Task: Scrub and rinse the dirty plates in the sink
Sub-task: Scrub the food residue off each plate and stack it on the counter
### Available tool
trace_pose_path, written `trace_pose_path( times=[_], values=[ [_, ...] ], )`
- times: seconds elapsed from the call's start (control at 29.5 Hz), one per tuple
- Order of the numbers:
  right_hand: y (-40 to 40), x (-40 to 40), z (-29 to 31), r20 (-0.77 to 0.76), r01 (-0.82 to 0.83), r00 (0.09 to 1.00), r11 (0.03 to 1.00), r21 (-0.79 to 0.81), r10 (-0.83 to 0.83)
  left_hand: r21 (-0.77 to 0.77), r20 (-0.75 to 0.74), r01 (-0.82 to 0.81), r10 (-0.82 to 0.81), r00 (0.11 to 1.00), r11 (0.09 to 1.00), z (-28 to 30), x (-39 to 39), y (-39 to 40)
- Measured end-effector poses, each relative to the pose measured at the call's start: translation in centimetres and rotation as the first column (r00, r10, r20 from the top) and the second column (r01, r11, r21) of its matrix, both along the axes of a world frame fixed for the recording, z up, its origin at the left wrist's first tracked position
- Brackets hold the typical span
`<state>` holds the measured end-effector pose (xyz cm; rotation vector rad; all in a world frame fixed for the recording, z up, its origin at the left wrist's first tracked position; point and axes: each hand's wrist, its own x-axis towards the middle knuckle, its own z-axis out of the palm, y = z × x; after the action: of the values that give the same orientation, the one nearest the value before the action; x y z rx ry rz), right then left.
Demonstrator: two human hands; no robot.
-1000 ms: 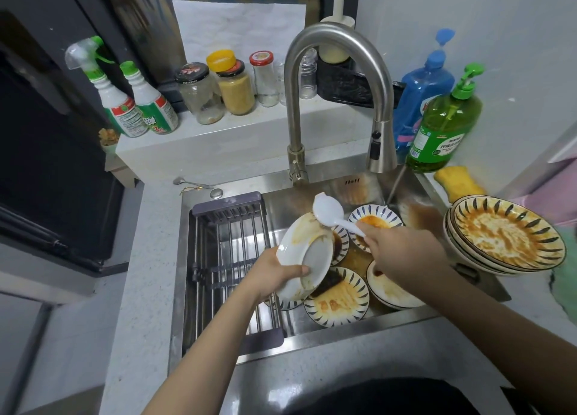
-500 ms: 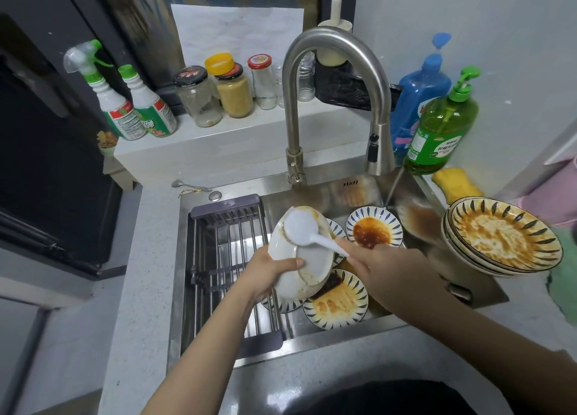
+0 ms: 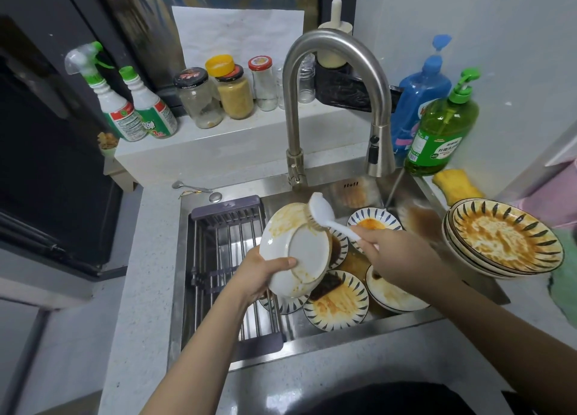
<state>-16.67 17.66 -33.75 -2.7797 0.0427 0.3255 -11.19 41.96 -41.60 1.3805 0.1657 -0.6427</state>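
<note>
both my forearms are bare, no sleeves in view. left hand (image 3: 260, 274) and right hand (image 3: 402, 255) have no gloves, rings, watch or bands. dark clothing shows at bottom edge, blurred.

Both hands (image 3: 259, 274) (image 3: 396, 255) forward, fingers curled.

Rack (image 3: 231, 258) in the sink (image 3: 312, 346) left; plates (image 3: 340, 305) right; faucet (image 3: 337, 80) behind; stacked plates (image 3: 505, 239) on right counter
</note>
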Motion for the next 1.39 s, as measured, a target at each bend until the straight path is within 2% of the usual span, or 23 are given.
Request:
trace_pose_path(
  times=[0.1,0.2,0.27,0.41,0.48,0.61,0.65,0.78,0.85,0.95,1.02,1.09,1.22,1.29,1.39],
  values=[
    [1.1,-0.2,0.8,0.066,-0.054,0.996,0.999,0.004,0.054,0.007,0.006,0.022,-0.022,1.0,1.0,0.1,0.1,0.1],
    [-0.5,1.0,0.1,-0.075,0.059,0.996,0.998,0.03,-0.057,-0.023,-0.005,-0.012,0.012,1.0,1.0,0.1,0.0,0.6],
    [-0.9,1.2,0.2,-0.136,0.08,0.988,0.993,0.081,-0.069,0.003,0.003,-0.013,0.013,1.0,1.0,0.3,0.2,0.9],
    [-0.2,1.6,1.1,-0.056,0.044,0.998,0.982,0.184,-0.034,0.075,0.027,0.053,-0.056,0.998,0.996,0.6,0.3,0.8],
    [-0.8,2.3,0.9,-0.084,0.056,0.995,0.988,0.141,-0.045,0.064,0.022,0.054,-0.055,0.998,0.996,0.6,0.3,0.8],
    [-2.2,2.6,0.4,-0.241,0.008,0.97,0.999,-0.034,-0.016,0.073,0.039,0.072,-0.075,0.996,0.995,1.1,0.4,1.4],
    [-2.2,2.4,0.4,-0.223,0.02,0.975,1.0,-0.009,-0.021,0.078,0.047,0.083,-0.087,0.995,0.993,1.4,0.5,1.5],
    [-1.6,2.3,0.6,-0.049,0.072,0.997,0.962,0.262,-0.062,0.059,0.045,0.076,-0.078,0.996,0.995,2.0,0.9,1.4],
    [-1.7,2.5,0.2,-0.06,0.079,0.996,0.961,0.265,-0.065,0.031,0.023,0.048,-0.049,0.999,0.998,2.0,1.0,1.4],
    [-2.4,2.1,-0.9,-0.188,0.148,0.976,0.966,0.212,-0.108,-0.088,-0.022,-0.028,0.026,0.999,0.996,1.6,0.8,1.6],
    [-2.3,1.5,-2.0,-0.214,0.262,0.956,0.907,0.33,-0.199,-0.174,-0.062,-0.112,0.103,0.993,0.978,1.3,0.5,1.5],
    [-1.3,0.7,-3.2,-0.228,0.398,0.917,0.748,0.531,-0.326,-0.249,-0.116,-0.193,0.169,0.979,0.949,1.1,-0.2,0.8],
    [1.7,0.1,-4.4,-0.248,0.442,0.885,0.545,0.712,-0.394,-0.388,-0.226,-0.296,0.221,0.949,0.873,0.7,-1.8,-1.1],
    [2.6,0.3,-4.8,-0.274,0.444,0.884,0.493,0.748,-0.379,-0.423,-0.267,-0.292,0.19,0.945,0.857,0.7,-2.8,-1.9],
    [2.8,0.6,-5.4,-0.309,0.476,0.868,0.473,0.742,-0.39,-0.423,-0.291,-0.255,0.136,0.947,0.87,0.1,-3.4,-1.8]
  ],
)
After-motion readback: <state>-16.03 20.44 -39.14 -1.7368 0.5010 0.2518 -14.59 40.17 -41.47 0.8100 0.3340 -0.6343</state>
